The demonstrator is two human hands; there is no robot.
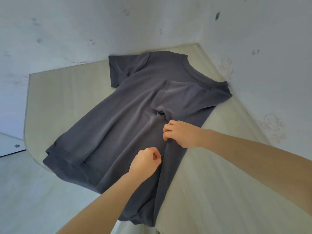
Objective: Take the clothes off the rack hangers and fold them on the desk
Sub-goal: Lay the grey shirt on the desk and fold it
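A dark grey T-shirt (128, 105) lies spread on the pale desk (211, 191), collar toward the far corner. Its right side and right sleeve are folded inward over the body. My right hand (180, 134) pinches the folded edge of the cloth near the shirt's middle with curled fingers. My left hand (146, 162) sits just below it, fingers curled, pinching the same folded edge lower down. The left sleeve lies flat at the far left. No rack or hangers are in view.
White walls (152, 22) with faint marks close in the desk at the back and right. The desk's rounded left edge (27, 141) drops to a pale floor. The shirt's hem hangs over the near left edge.
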